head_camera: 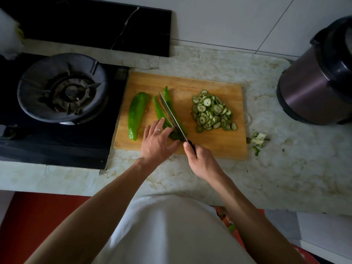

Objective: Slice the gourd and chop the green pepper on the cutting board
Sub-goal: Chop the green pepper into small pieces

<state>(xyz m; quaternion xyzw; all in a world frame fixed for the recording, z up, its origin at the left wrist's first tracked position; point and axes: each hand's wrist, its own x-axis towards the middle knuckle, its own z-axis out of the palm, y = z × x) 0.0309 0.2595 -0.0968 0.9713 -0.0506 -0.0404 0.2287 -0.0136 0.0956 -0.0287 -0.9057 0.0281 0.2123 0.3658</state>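
A wooden cutting board (213, 141) lies on the counter. On its right side sits a heap of thin gourd slices (211, 111). A wide green pepper half (136, 115) lies at the board's left. Beside it another pepper piece is split lengthwise into two strips (159, 111). My left hand (157, 141) presses straight fingers on the near end of those strips. My right hand (200, 159) grips the black handle of a knife (171, 114); its blade runs lengthwise between the two strips.
A gas stove (62, 88) with a black burner guard stands directly left of the board. A metal electric cooker (316, 82) stands at the right. Pepper stem scraps (258, 140) lie on the marble counter (285, 178) right of the board.
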